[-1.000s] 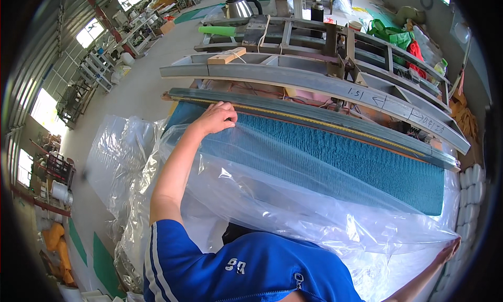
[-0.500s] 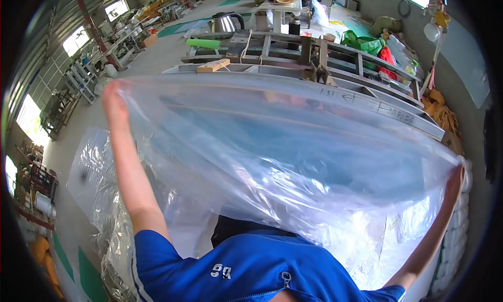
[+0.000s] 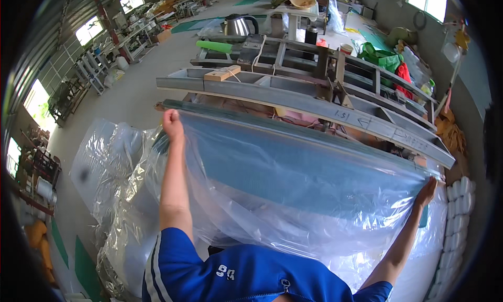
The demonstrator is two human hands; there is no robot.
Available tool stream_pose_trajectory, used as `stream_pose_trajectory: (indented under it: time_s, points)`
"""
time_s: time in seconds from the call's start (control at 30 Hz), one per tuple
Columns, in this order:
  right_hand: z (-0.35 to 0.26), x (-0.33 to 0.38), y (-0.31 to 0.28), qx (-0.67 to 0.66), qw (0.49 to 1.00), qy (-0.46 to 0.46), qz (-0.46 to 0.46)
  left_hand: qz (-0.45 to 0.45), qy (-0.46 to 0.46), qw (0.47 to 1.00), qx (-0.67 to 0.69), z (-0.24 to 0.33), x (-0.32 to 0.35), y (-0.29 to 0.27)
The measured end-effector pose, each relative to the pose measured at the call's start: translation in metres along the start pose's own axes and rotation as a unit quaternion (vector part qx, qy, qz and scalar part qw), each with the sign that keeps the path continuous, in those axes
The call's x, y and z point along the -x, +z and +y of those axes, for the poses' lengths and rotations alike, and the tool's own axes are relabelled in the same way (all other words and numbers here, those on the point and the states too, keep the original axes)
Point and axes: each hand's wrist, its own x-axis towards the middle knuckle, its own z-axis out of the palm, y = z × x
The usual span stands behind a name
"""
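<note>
A wide sheet of clear plastic film (image 3: pixel 309 220) stretches between my two hands. My left hand (image 3: pixel 173 125) is closed in a fist on its far left corner. On the far right my right hand (image 3: pixel 427 191) pinches the other corner, thumb up. Beneath the film lies a blue-green work surface (image 3: pixel 230 115), its far edge showing past the plastic. The film's near part hangs in shiny folds toward my body. More crumpled clear plastic (image 3: pixel 112 163) spreads to the left of my left arm.
A grey metal frame (image 3: pixel 314 100) runs just beyond the surface, with a small wooden block (image 3: pixel 222 73) on it. Behind stand a steel kettle (image 3: pixel 238 25), a green roll (image 3: pixel 214 46) and a black bottle (image 3: pixel 310 35). White bundles (image 3: pixel 457 223) are stacked at the right.
Both hands have come inward and down toward the surface with the film. The sheet, raised and billowing before, now lies lower, and the surface's far edge shows.
</note>
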Motion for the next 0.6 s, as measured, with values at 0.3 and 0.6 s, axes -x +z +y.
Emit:
stream_pose_trajectory:
  time_s: [0.3,0.6]
  points:
    - [0.0,-0.008,0.039,0.019,0.997,0.07,0.019,-0.016,-0.109,0.981,0.158,-0.014,-0.001,0.028]
    - [0.056,-0.022,0.045,0.092,0.985,0.101,0.102,-0.045,-0.184,0.978,0.086,-0.005,-0.008,0.023]
